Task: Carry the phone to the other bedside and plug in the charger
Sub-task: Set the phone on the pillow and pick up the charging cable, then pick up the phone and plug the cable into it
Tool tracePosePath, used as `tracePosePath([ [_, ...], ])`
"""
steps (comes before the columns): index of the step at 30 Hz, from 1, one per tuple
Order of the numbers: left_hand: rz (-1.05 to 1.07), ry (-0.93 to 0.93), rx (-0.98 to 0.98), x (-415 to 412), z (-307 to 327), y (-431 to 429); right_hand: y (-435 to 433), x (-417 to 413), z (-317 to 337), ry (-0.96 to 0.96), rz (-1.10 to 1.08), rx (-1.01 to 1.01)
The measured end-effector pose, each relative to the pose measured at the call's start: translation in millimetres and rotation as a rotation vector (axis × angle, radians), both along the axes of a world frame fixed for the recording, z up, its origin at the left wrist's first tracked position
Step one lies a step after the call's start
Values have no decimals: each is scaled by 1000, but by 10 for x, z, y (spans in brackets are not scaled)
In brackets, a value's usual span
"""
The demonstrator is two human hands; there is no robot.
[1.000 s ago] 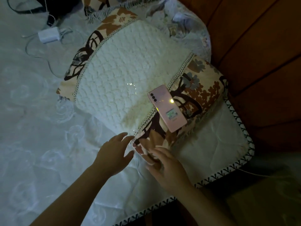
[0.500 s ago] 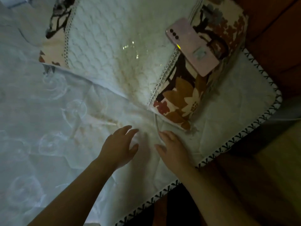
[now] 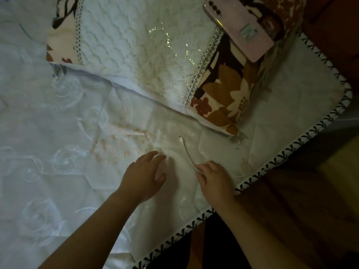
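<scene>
Phone [image 3: 238, 29] lies face down on the patterned pillow [image 3: 219, 88], near the bed corner, well apart from both hands. Our right hand [image 3: 214, 179] pinches the white charger cable [image 3: 187, 152], plug end free on the bedspread [image 3: 58, 133], likely for feeding toward the phone. Left hand [image 3: 143, 176] rests spread, empty, bracing.

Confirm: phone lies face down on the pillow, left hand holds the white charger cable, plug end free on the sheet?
Wrong hand. In the head view the right hand holds the charger cable; the left hand is empty and open over the sheet. The phone does lie face down on the pillow.
</scene>
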State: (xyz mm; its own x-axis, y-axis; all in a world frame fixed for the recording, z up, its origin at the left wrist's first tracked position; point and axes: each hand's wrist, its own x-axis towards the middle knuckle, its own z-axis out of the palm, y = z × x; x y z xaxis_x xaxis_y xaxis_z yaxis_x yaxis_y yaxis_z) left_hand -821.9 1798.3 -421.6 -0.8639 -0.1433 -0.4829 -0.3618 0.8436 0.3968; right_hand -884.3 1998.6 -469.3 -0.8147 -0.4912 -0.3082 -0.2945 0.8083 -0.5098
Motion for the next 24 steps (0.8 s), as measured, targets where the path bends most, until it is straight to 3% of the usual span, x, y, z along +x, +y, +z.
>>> tracePosePath([
  [13,44,78,-11,71,216,-261,-766,-396,38,-81,-236,-58],
  [19,-15,208,-64,-256,514,-285,-460,-161,321,-44,-277,-179],
  [24,-114,325,-76,-933,932,6,-3,-509,831,30,-350,-253],
])
